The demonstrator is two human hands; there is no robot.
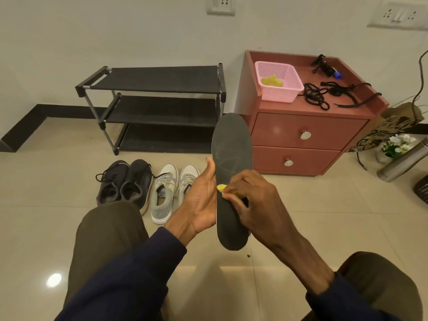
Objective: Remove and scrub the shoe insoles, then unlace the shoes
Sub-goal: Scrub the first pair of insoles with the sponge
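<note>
A dark grey insole (231,154) stands upright in front of me, toe end up. My left hand (201,200) holds it along its left edge, with the fingers hidden behind it. My right hand (252,200) pinches a small yellow scrub pad (221,188) against the insole's middle. On the floor beyond sit a pair of black shoes (125,181) with laces in, and beside them a pair of white and grey shoes (171,188). Loose black laces (324,95) lie on the red cabinet.
A red two-drawer cabinet (298,135) stands ahead at right, bearing a pink basket (280,89) with a yellow pad inside. A black three-shelf shoe rack (152,105) is against the wall. A steel flask (403,163) and white flowers (397,143) lie far right.
</note>
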